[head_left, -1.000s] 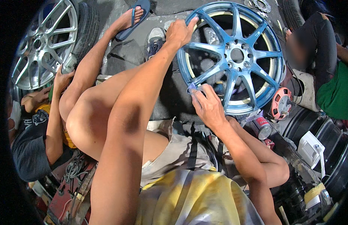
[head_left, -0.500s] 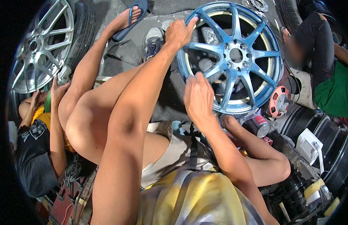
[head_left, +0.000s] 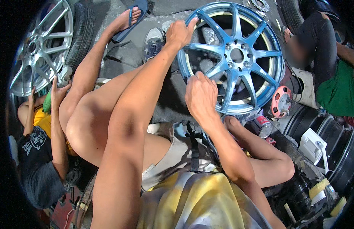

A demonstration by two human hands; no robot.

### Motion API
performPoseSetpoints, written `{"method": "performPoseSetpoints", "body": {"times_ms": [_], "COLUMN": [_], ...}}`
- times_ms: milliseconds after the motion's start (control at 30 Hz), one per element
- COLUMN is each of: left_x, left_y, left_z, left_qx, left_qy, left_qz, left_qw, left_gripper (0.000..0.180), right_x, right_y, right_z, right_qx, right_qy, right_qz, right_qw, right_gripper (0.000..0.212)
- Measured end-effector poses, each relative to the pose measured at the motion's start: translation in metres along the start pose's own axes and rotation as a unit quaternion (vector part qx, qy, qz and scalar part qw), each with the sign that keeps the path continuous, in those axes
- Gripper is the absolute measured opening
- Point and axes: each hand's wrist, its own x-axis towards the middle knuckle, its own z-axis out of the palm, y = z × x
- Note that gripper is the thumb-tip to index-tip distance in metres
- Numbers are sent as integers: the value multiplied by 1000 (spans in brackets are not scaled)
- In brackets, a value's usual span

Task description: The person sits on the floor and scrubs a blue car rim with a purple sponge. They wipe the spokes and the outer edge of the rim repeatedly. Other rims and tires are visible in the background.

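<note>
The left hand (head_left: 180,34) grasps the blue, spoked metal wheel (head_left: 248,55) before the person; whether the right hand (head_left: 201,94), curled by its lower-left edge, holds anything, I can't tell. Lettering marks a red-and-silver can (head_left: 262,126).

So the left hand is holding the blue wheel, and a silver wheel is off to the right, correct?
Not quite: the silver spoked wheel is off to the left, as the head view shows. The left hand does hold the blue spoked wheel.

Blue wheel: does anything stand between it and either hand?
Nothing visible does. The left hand holds the blue wheel at its upper left; the right hand is over its lower left, though anything beneath that hand is hidden.
</note>
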Motion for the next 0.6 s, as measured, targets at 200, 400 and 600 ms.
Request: {"method": "performPoseSetpoints", "body": {"times_ms": [200,400,600], "left_x": [9,12,13], "left_y": [-10,-13,-9], "left_z": [11,7,5], "left_qx": [-6,-9,-3], "left_qy": [23,-6,5], "left_qz": [13,11,8], "left_qw": [1000,1000,1000], "left_gripper": [78,81,83], "right_x": [-24,-75,-78], "right_y": [27,91,85], "right_z": [-31,-69,-67], "right_qx": [160,237,35], "right_qy": [-173,-127,-138], "right_qz": [-50,82,2], "right_qw": [970,960,990], "right_gripper": [14,20,20]}}
